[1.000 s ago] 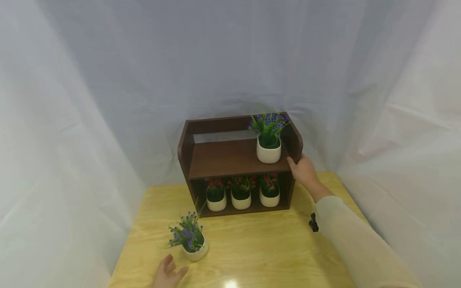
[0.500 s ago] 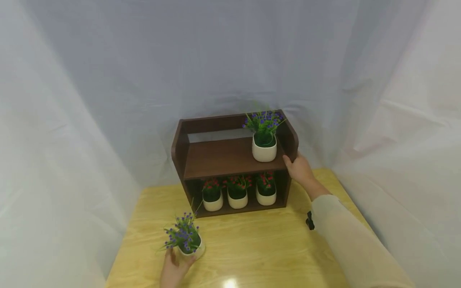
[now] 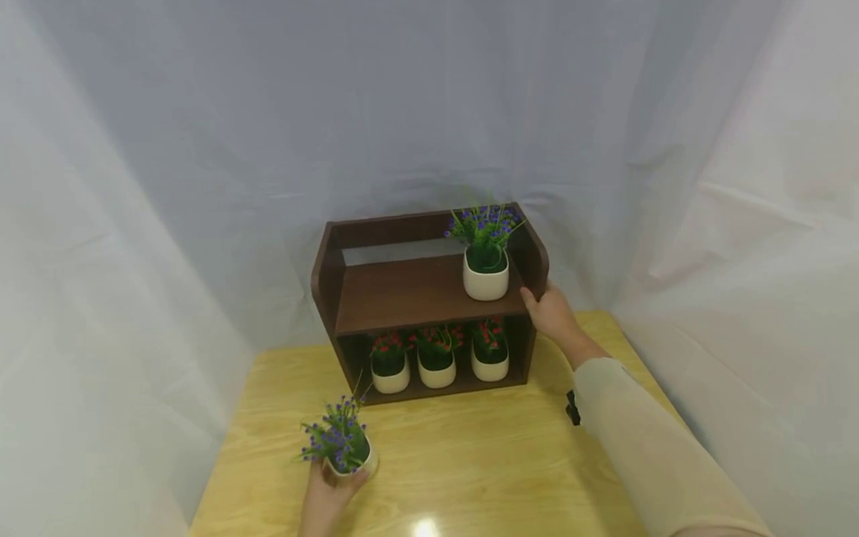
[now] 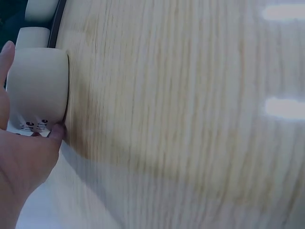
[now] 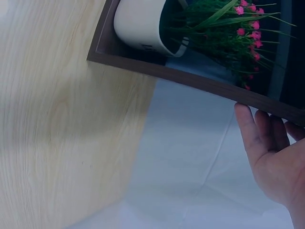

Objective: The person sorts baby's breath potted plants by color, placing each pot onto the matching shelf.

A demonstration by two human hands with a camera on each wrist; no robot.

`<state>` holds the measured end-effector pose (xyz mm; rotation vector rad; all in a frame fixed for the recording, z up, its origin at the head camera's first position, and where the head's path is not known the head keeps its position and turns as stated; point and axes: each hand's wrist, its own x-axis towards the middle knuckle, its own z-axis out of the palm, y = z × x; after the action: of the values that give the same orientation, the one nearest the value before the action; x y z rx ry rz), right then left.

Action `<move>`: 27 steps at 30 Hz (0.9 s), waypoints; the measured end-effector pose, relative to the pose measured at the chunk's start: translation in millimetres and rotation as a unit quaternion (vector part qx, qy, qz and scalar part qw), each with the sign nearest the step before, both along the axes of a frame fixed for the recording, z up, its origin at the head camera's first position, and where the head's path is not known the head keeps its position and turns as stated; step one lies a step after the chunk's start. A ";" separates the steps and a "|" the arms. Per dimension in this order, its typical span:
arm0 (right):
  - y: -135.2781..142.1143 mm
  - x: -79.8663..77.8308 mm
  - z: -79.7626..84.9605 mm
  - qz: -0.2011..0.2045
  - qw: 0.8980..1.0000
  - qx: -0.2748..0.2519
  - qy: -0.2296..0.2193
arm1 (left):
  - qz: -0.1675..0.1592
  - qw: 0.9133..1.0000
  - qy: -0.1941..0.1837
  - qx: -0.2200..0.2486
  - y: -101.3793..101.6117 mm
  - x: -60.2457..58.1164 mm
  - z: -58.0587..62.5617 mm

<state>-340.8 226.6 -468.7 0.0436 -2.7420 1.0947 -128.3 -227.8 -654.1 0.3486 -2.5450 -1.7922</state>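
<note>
My left hand [image 3: 329, 498] grips a white pot of purple artificial flowers [image 3: 338, 440] standing on the table, thumb at its near side and fingers on its left. In the left wrist view the pot [image 4: 38, 88] sits between thumb and fingers, its printed letters showing. My right hand [image 3: 553, 315] holds the right side panel of a dark brown two-tier shelf [image 3: 403, 294]. Its thumb lies over the front edge; in the right wrist view the fingers [image 5: 248, 129] touch the panel's outer face. Another purple-flowered pot [image 3: 486, 283] stands at the right of the upper tier.
Three white pots with red flowers [image 3: 437, 373] line the lower tier. A small black object [image 3: 573, 409] is beside the right sleeve. White sheeting [image 3: 416, 112] surrounds the pale wooden table [image 3: 470, 455] at the back and sides.
My left hand has moved forward to the purple-flowered pot on the table and taken hold of it. The right hand stays on the shelf's side. The view has shifted slightly.
</note>
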 end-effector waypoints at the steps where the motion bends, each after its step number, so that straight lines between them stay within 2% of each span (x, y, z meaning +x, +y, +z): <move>1: 0.6 -0.1 0.2 0.001 1.000 0.002 0.000 | -0.001 1.000 -0.004 -0.016 0.2 -2.1 0.1; 4: 1.9 -0.3 1.9 0.000 1.000 0.005 -0.002 | -0.004 0.998 -0.016 -0.060 0.3 -8.6 0.3; 6: 1.9 -0.5 3.4 -0.002 1.000 0.006 -0.001 | -0.006 0.997 -0.015 -0.070 0.6 -11.5 0.8; 13: -1.6 1.5 7.0 0.000 1.000 0.004 -0.008 | -0.001 0.992 -0.040 -0.116 -1.8 -11.7 3.6; 19: -1.9 2.9 5.2 -0.003 1.000 -0.014 -0.014 | -0.012 0.991 -0.044 -0.129 -5.4 -12.5 0.4; 27: -3.6 2.1 2.6 -0.004 1.000 -0.010 -0.012 | -0.008 0.989 -0.053 -0.136 -4.9 -13.1 1.2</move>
<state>-338.8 223.0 -466.0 0.0156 -2.7498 1.1288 -141.3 -232.7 -652.9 0.4259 -2.8245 -1.4388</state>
